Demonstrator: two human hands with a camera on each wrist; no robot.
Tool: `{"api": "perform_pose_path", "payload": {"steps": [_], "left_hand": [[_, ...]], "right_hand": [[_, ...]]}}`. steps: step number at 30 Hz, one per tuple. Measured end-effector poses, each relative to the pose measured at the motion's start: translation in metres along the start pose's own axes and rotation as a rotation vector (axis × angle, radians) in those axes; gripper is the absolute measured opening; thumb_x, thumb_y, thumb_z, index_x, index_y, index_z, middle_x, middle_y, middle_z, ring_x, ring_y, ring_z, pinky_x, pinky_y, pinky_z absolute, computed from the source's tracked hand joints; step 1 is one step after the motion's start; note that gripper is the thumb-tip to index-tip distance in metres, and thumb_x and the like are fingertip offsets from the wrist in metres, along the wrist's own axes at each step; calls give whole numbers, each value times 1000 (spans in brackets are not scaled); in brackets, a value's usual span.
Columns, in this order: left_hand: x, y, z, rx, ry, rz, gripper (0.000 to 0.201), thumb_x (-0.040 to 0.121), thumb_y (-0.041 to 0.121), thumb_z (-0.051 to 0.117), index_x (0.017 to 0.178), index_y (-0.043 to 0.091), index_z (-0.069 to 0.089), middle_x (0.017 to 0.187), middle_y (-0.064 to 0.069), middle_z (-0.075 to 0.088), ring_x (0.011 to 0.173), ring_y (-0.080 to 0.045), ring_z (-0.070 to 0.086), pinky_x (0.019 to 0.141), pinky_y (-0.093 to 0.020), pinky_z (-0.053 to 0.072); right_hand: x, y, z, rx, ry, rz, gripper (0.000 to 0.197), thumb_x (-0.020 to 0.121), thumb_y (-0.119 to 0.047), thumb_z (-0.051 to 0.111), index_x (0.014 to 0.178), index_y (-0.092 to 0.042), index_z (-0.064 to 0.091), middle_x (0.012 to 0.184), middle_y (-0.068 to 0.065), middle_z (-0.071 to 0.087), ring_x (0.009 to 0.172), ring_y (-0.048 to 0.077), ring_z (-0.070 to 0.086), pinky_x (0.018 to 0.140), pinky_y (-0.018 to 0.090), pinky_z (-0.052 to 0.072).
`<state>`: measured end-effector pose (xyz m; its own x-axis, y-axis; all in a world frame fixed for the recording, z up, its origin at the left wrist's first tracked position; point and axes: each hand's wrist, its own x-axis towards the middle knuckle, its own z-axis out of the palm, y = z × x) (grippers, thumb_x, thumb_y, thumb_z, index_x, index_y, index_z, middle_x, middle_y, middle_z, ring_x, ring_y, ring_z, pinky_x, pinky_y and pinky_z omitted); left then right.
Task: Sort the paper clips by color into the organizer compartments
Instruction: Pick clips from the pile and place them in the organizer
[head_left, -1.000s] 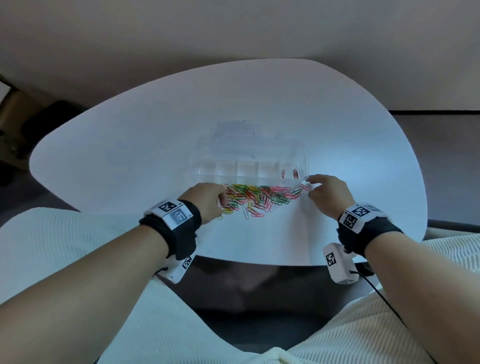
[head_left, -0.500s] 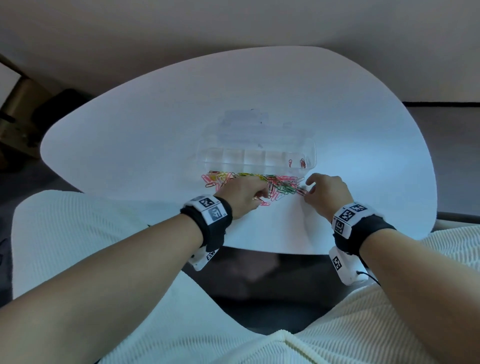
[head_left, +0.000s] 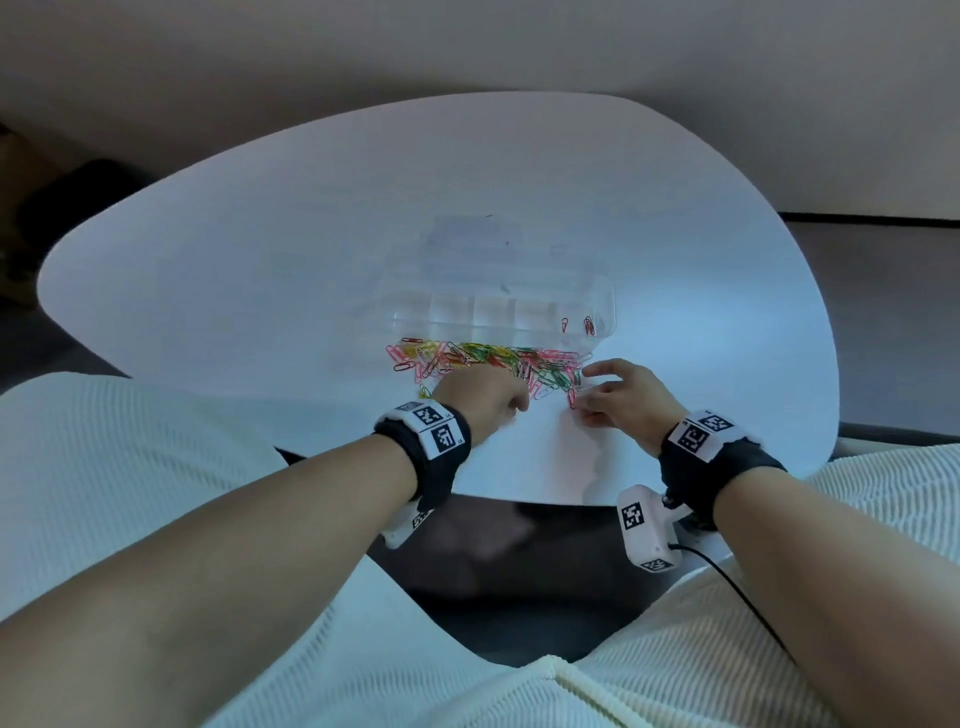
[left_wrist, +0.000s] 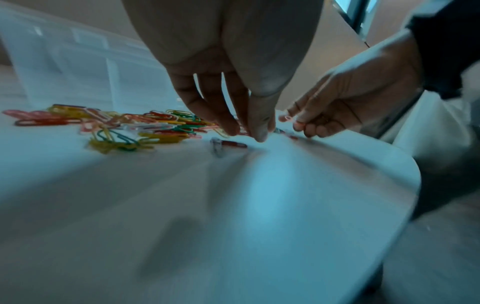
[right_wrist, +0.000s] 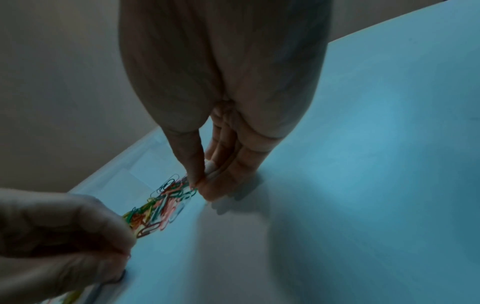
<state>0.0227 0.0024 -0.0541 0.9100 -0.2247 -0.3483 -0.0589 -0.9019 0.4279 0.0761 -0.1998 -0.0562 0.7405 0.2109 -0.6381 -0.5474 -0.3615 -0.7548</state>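
Note:
A pile of coloured paper clips (head_left: 483, 358) lies on the white table just in front of the clear organizer (head_left: 498, 306). Two red clips (head_left: 576, 325) sit in its rightmost compartment; the other compartments look bare. My left hand (head_left: 483, 400) reaches down at the pile's near edge, thumb and fingertips (left_wrist: 255, 131) pinched together on a clip at the table. My right hand (head_left: 618, 400) is at the pile's right end. There it pinches a pinkish-red clip (left_wrist: 288, 118) between thumb and fingers (right_wrist: 205, 181). A loose red clip (left_wrist: 233, 144) lies just before the left thumb.
The table's near edge (head_left: 519, 499) is close below both wrists. Bare white tabletop (head_left: 260, 291) spreads left, right and behind the organizer. My lap in ribbed white fabric (head_left: 156, 467) lies under the forearms.
My left hand has slid right, from the pile's left end to its middle. My right hand has drawn back from the organizer's corner to the pile's right end.

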Motion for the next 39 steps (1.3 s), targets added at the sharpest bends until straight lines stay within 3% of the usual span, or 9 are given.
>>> {"api": "perform_pose_path", "payload": {"steps": [5,10,14,17,19,23,26,32,39], "left_hand": [[0,-2,-24,-633,158,-282,14,86,2,66,94,11,73,81,-1,70,72,-11,65,70,-22,53],[-7,-10,-44,-1093,79,-373,22,93,-9,52,105,2,67,80,-13,68,73,-16,67,75,-23,59],[-4,-1,-48,-731,59,-421,35,92,-8,35,94,8,66,77,-3,58,60,-14,51,54,-24,43],[-2,10,-39,-345,25,-382,25,89,3,38,87,5,62,88,-9,64,77,-27,56,68,-33,47],[-3,13,-29,-231,4,-297,21,85,4,44,85,15,62,91,-5,64,85,-27,57,74,-33,47],[-4,11,-9,-80,-87,-105,39,92,10,47,125,27,60,126,-4,59,116,-25,53,91,-32,43],[-3,11,-3,46,-133,-54,46,98,12,43,140,28,48,129,-8,55,120,-30,51,95,-38,44],[-3,4,0,204,-147,-26,40,95,6,42,129,22,57,105,-8,59,93,-30,59,66,-33,45],[3,0,-1,92,-93,-78,19,94,18,53,102,19,70,105,0,65,98,-23,60,75,-29,46]], "right_hand": [[-4,-10,3,139,-10,71,23,90,11,43,91,2,64,70,12,53,56,23,51,55,30,55],[-3,-20,-6,221,37,130,18,74,-3,28,61,-10,38,60,5,31,47,16,22,49,25,14],[0,-21,-1,85,143,83,28,83,-20,42,56,-15,34,58,7,32,46,16,22,49,24,18],[2,-16,4,-569,182,-37,42,87,-34,62,62,0,57,59,17,50,49,19,42,50,24,31],[1,-12,8,-773,173,-102,34,84,-37,71,76,-4,69,60,5,56,55,17,51,50,24,35],[-1,-8,13,-887,196,-109,19,79,-36,75,85,-18,73,80,4,66,75,24,64,64,28,50],[-2,-7,15,-898,195,-81,14,78,-34,76,84,-22,73,83,5,68,76,26,65,66,30,53],[1,-8,12,-830,184,-79,6,81,-21,70,83,-18,75,80,7,69,75,25,65,64,27,51],[5,-10,-2,-820,115,-62,17,75,-28,81,73,-14,71,68,-2,63,70,17,59,62,26,46]]}}
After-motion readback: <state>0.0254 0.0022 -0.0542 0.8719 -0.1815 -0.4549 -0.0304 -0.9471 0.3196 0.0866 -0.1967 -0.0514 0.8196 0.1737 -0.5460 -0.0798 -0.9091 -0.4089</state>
